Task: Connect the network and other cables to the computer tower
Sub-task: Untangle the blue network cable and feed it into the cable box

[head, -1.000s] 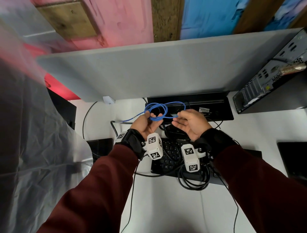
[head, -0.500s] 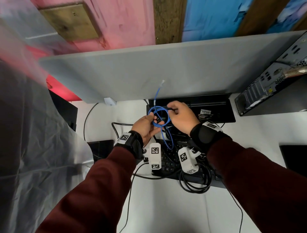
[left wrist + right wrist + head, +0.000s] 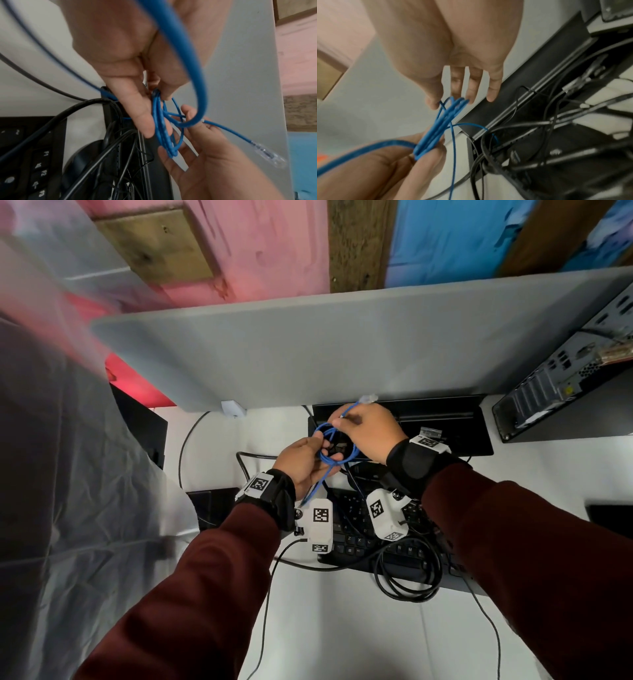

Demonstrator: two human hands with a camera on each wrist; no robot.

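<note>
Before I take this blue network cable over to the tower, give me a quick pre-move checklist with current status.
1. Plug end free: ok. The clear connector sticks out past the right hand.
2. Cable uncoiled: not ok. The blue cable is looped, and the left hand pinches the loops.
3. Clear of the black cables: cannot tell. One blue strand runs down among them.
4. Tower ports facing the person: ok. The computer tower shows its rear panel.
5. Free network port: cannot tell, too small.
</note>
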